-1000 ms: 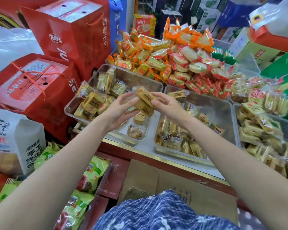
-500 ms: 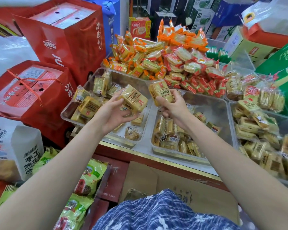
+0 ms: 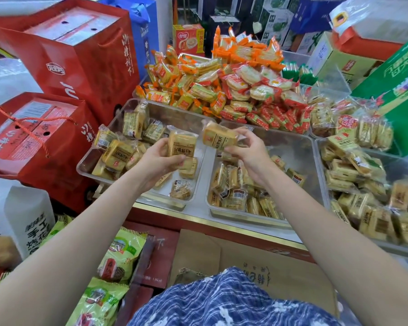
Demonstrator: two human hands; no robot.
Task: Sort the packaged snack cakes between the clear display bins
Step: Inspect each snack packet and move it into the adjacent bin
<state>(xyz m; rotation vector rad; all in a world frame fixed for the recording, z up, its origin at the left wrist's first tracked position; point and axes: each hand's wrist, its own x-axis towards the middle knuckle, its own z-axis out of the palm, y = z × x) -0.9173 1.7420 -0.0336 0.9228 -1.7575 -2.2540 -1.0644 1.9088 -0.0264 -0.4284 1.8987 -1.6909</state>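
My left hand [image 3: 159,158] grips a yellow packaged snack cake [image 3: 181,144] above the right side of the left clear bin [image 3: 87,161]. My right hand [image 3: 247,149] pinches a second yellow wrapped cake [image 3: 218,137] over the far left corner of the middle clear bin [image 3: 299,147]. The two cakes are held apart, a short gap between them. The left bin holds several yellow cakes along its left side. Several cakes with barcode labels fill the front of the middle bin. A third clear bin [image 3: 319,147] at the right is piled with similar yellow packs.
Orange and red wrapped snacks [image 3: 222,85] are heaped behind the bins. Red gift boxes [image 3: 80,52] stand at the left, green cartons [image 3: 396,90] at the right. Green snack bags [image 3: 118,252] and a cardboard box [image 3: 245,262] lie below the gold-edged counter edge [image 3: 222,223].
One second ago both hands held the cakes together as one stack. They have split it, one cake in each hand, and the hands now hold them slightly apart.
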